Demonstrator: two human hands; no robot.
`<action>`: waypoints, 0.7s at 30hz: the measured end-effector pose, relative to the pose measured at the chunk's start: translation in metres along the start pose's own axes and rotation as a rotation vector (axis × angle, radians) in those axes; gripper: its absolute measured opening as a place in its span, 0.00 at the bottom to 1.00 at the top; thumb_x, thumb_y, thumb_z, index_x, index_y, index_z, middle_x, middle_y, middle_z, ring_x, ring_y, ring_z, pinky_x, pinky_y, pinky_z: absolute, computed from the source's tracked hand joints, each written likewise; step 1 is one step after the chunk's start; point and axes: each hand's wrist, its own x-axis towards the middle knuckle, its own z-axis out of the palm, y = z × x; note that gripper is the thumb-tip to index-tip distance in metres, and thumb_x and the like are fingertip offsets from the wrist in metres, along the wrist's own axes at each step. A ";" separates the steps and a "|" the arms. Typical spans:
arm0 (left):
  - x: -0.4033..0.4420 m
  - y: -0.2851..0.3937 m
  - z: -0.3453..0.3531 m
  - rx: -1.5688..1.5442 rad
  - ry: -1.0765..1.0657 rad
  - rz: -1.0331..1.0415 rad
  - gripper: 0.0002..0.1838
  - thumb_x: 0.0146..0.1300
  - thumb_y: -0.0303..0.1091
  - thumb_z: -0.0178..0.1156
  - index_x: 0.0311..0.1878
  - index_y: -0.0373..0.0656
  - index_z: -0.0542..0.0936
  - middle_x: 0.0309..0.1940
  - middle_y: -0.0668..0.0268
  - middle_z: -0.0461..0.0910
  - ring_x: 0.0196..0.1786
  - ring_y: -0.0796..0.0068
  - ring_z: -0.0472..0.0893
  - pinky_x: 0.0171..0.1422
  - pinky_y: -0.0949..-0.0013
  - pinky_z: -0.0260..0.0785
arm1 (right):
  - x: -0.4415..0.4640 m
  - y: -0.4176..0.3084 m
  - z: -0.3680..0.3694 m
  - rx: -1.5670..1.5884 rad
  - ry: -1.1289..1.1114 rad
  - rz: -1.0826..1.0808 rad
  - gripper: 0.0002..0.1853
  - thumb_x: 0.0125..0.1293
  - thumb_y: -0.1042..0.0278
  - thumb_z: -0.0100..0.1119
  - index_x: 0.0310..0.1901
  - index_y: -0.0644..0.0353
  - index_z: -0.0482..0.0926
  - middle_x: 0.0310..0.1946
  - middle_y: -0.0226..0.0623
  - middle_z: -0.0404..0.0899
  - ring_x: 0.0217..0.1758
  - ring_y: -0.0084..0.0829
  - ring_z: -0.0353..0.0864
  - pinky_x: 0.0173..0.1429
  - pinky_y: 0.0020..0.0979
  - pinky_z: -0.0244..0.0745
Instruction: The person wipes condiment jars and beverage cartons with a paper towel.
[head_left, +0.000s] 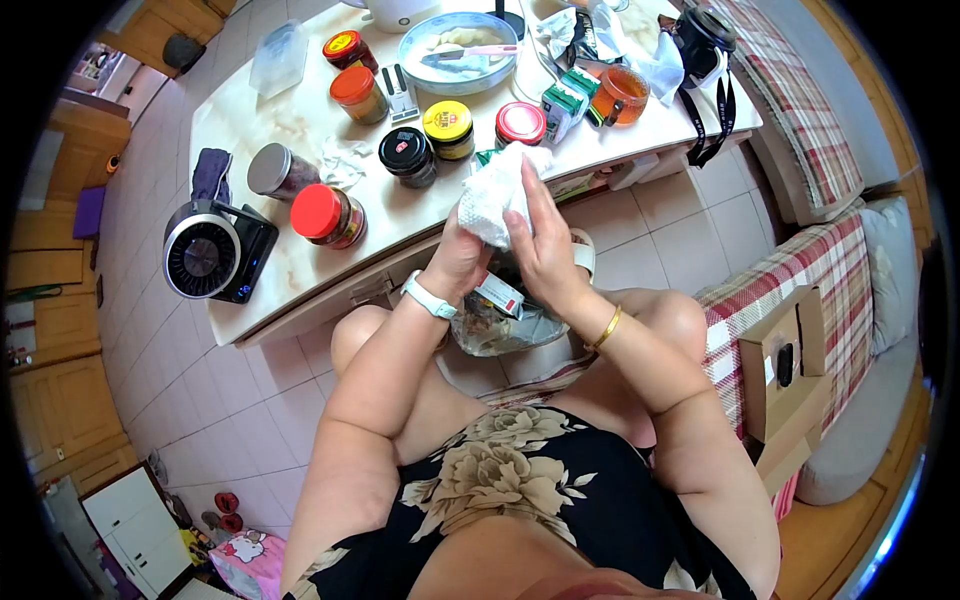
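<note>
A crumpled white paper towel (pixel 490 205) is pressed between my two hands, just past the table's near edge. My left hand (pixel 460 258), with a pale watch at its wrist, is closed on the towel's lower left side. From the right, my right hand (pixel 543 245) presses on the towel with its fingers fairly straight; a gold bangle circles that wrist. Whether anything is wrapped inside the towel is hidden. Below the hands, between the knees, hangs or stands a clear plastic bag (pixel 490 338) of rubbish with a small white-and-red box (pixel 500 296) on top.
On the table (pixel 300 275) stand a red-lidded jar (pixel 328 216), a black-lidded jar (pixel 407 157), a yellow-lidded jar (pixel 448 130) and another red-lidded jar (pixel 521 124). Farther back is a bowl (pixel 460 82) with a peeler-like tool. An open cardboard box (pixel 785 365) sits on the sofa at right.
</note>
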 end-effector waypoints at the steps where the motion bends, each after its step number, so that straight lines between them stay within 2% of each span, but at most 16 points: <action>1: 0.002 -0.004 -0.006 -0.069 0.020 0.022 0.32 0.74 0.50 0.59 0.73 0.41 0.68 0.62 0.64 0.79 0.63 0.72 0.80 0.69 0.64 0.71 | -0.006 -0.004 0.004 0.052 -0.020 0.056 0.33 0.77 0.66 0.54 0.77 0.69 0.58 0.73 0.61 0.65 0.77 0.53 0.65 0.79 0.40 0.59; 2: 0.004 -0.004 -0.012 -0.069 0.020 0.023 0.32 0.74 0.50 0.59 0.73 0.41 0.68 0.62 0.64 0.79 0.63 0.72 0.80 0.69 0.64 0.71 | -0.011 -0.008 0.007 0.053 -0.020 0.056 0.33 0.77 0.66 0.54 0.77 0.69 0.58 0.73 0.61 0.65 0.77 0.53 0.65 0.79 0.40 0.59; 4: 0.003 0.009 -0.011 0.009 0.019 0.101 0.31 0.72 0.46 0.61 0.71 0.38 0.70 0.62 0.60 0.79 0.64 0.66 0.79 0.72 0.61 0.71 | -0.019 -0.015 0.014 0.215 -0.052 0.227 0.33 0.77 0.67 0.55 0.77 0.70 0.58 0.72 0.58 0.67 0.77 0.47 0.67 0.78 0.39 0.59; 5: 0.001 0.021 -0.003 0.104 0.062 0.134 0.27 0.72 0.41 0.60 0.68 0.37 0.71 0.57 0.62 0.79 0.59 0.72 0.80 0.66 0.66 0.71 | -0.025 -0.004 0.021 0.381 -0.058 0.345 0.31 0.78 0.65 0.54 0.76 0.71 0.60 0.70 0.51 0.71 0.74 0.39 0.69 0.77 0.37 0.61; 6: 0.002 0.022 -0.001 0.105 0.061 0.134 0.27 0.72 0.41 0.60 0.68 0.37 0.71 0.57 0.62 0.79 0.59 0.72 0.80 0.66 0.66 0.71 | -0.024 -0.001 0.021 0.382 -0.057 0.344 0.31 0.78 0.65 0.54 0.76 0.71 0.60 0.70 0.51 0.71 0.74 0.39 0.69 0.77 0.37 0.61; 8: 0.002 0.022 0.000 0.445 0.011 0.360 0.27 0.70 0.38 0.61 0.68 0.36 0.70 0.55 0.63 0.79 0.57 0.73 0.78 0.65 0.68 0.69 | -0.020 0.003 0.020 0.719 -0.081 0.425 0.28 0.80 0.63 0.52 0.74 0.70 0.63 0.67 0.43 0.73 0.71 0.32 0.71 0.75 0.34 0.63; 10: 0.001 0.020 -0.001 0.421 0.002 0.349 0.28 0.68 0.38 0.63 0.67 0.35 0.71 0.54 0.63 0.79 0.56 0.74 0.77 0.66 0.68 0.68 | -0.016 -0.002 0.017 0.804 -0.068 0.519 0.25 0.81 0.60 0.54 0.70 0.68 0.68 0.64 0.36 0.75 0.67 0.26 0.72 0.71 0.31 0.67; 12: 0.004 0.018 -0.004 0.498 0.046 0.424 0.29 0.68 0.41 0.64 0.66 0.34 0.72 0.56 0.61 0.77 0.58 0.72 0.76 0.66 0.67 0.68 | -0.010 0.002 0.011 1.080 -0.145 0.684 0.24 0.80 0.59 0.56 0.68 0.66 0.71 0.60 0.33 0.78 0.62 0.22 0.77 0.65 0.28 0.73; 13: 0.006 0.019 -0.005 0.498 0.044 0.422 0.29 0.68 0.41 0.64 0.66 0.34 0.72 0.56 0.61 0.77 0.58 0.72 0.76 0.66 0.67 0.68 | -0.005 0.003 0.004 1.102 -0.187 0.722 0.24 0.78 0.59 0.60 0.67 0.65 0.73 0.57 0.33 0.81 0.57 0.21 0.81 0.58 0.26 0.78; 16: 0.009 0.028 -0.005 0.645 0.062 0.537 0.29 0.65 0.41 0.67 0.64 0.34 0.73 0.55 0.60 0.76 0.58 0.68 0.76 0.66 0.67 0.68 | 0.002 0.000 -0.002 1.121 -0.132 0.745 0.24 0.75 0.62 0.63 0.66 0.66 0.74 0.57 0.35 0.82 0.55 0.23 0.83 0.57 0.27 0.80; 17: 0.009 0.031 -0.004 0.747 0.062 0.578 0.30 0.63 0.40 0.69 0.63 0.34 0.74 0.53 0.60 0.76 0.57 0.67 0.76 0.65 0.67 0.68 | 0.001 0.007 -0.003 1.159 -0.124 0.729 0.24 0.73 0.65 0.66 0.65 0.66 0.74 0.55 0.35 0.83 0.54 0.24 0.84 0.58 0.28 0.80; 19: 0.010 0.039 0.001 0.917 0.073 0.642 0.32 0.57 0.38 0.76 0.61 0.36 0.76 0.49 0.60 0.75 0.55 0.64 0.77 0.63 0.67 0.68 | 0.002 0.014 -0.005 1.100 -0.122 0.734 0.23 0.72 0.66 0.66 0.64 0.66 0.75 0.54 0.35 0.84 0.53 0.25 0.85 0.58 0.28 0.81; 21: 0.010 0.041 0.000 0.939 0.065 0.645 0.32 0.56 0.38 0.77 0.61 0.36 0.76 0.49 0.59 0.75 0.55 0.63 0.77 0.63 0.66 0.69 | 0.003 0.015 -0.006 1.044 -0.101 0.743 0.19 0.71 0.69 0.66 0.61 0.66 0.78 0.51 0.34 0.85 0.51 0.24 0.85 0.57 0.28 0.81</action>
